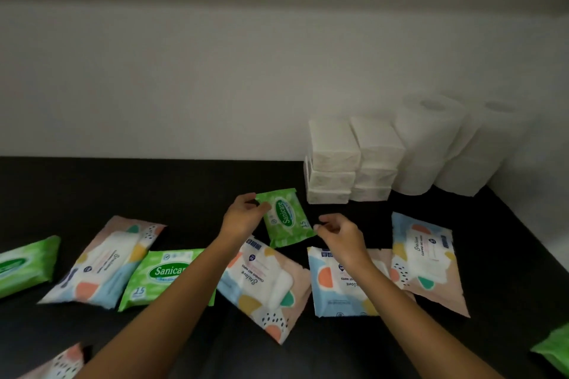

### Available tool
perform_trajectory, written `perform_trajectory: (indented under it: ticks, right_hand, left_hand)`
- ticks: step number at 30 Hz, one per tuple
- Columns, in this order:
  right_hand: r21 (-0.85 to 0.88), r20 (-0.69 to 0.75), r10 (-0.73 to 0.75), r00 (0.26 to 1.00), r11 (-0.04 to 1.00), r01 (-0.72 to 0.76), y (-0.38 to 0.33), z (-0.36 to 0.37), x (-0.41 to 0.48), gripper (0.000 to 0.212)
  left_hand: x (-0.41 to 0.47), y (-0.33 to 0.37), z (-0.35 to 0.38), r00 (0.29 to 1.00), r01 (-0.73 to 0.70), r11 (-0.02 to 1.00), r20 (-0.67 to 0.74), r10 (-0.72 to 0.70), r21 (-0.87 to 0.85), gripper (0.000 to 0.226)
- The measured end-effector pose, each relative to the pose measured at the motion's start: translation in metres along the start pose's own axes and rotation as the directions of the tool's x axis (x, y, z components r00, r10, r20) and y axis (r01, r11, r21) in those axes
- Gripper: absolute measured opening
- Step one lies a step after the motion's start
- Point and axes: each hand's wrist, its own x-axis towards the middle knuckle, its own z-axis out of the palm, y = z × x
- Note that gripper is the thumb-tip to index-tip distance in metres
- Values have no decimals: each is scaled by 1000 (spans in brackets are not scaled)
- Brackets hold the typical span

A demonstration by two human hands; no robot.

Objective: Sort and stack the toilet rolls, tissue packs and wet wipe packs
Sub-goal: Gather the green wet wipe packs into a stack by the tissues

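The fingers [250, 197] of the left hand [244, 217] curl round the upper left corner of a small green wet wipe pack [286, 218], thumb on its printed face. The fingers [322, 227] of the right hand [340, 235] are bent and pinch the pack's lower right corner. The pack is held between both hands, tilted, above a black counter [184, 184], just in front of the white stacks.

Beneath the forearms, four pastel wet wipe packs [264, 284] lie flat in a loose row across the counter, with a larger green pack [163, 278] among them, partly under the left arm. Another green pack [26, 264] lies at the far left, and one more [554, 354] shows at the lower right edge.

At the back right, against a pale wall [215, 86], stand two stacks of white tissue packs [334, 160] side by side. Just to their right are white toilet rolls [428, 144], stacked upright in two columns.
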Motion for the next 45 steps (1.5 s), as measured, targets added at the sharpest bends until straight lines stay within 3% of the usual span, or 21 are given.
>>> perform_trajectory:
  ticks: [6, 12, 15, 17, 19, 21, 28, 32, 35, 39, 45]
  right_hand:
    - [-154, 77, -2, 997, 988, 14, -4, 19, 19, 50]
    - [-359, 132, 93, 987, 933, -40, -1, 36, 23, 46]
    - [-303, 120, 130, 984, 949, -89, -5, 44, 27, 40]
    - [-174, 97, 123, 988, 979, -105, -9, 52, 29, 34]
    - [-19, 70, 115, 991, 993, -114, -16, 60, 30, 29]
    - [59, 28, 114, 993, 992, -116, -24, 71, 35, 28]
    - [114, -133, 74, 988, 992, -59, -44, 100, 64, 23]
    - [86, -231, 84, 969, 994, -66, -41, 104, 75, 28]
    - [-21, -294, 16, 956, 1000, -23, -37, 111, 66, 33]
    - [-204, -265, -77, 961, 979, 22, -25, 117, 46, 34]
    - [-180, -252, -117, 961, 981, 72, -23, 103, 32, 30]
  left_hand:
    - [1, -5, -1, 998, 55, 998, -32, -54, 33, 60]
    - [17, -5, 15, 982, 176, 980, 53, -182, 96, 67]
    - [28, -4, 19, 975, 212, 977, 79, -209, -22, 63]
    - [33, -3, 15, 971, 229, 970, 95, -221, -83, 46]
    - [36, -3, 7, 974, 198, 973, 133, -182, -118, 32]
    - [41, -1, -2, 980, 138, 976, 163, -111, -165, 32]
    - [83, 6, -22, 976, 90, 973, 213, -44, -211, 42]
    - [100, 1, -12, 972, 60, 982, 234, -16, -180, 44]
    - [103, -5, 2, 990, -57, 998, 125, 62, -41, 45]
    - [105, -7, 10, 990, -135, 989, 53, 132, 63, 47]
    - [104, -2, 16, 992, -122, 986, 38, 118, 110, 42]
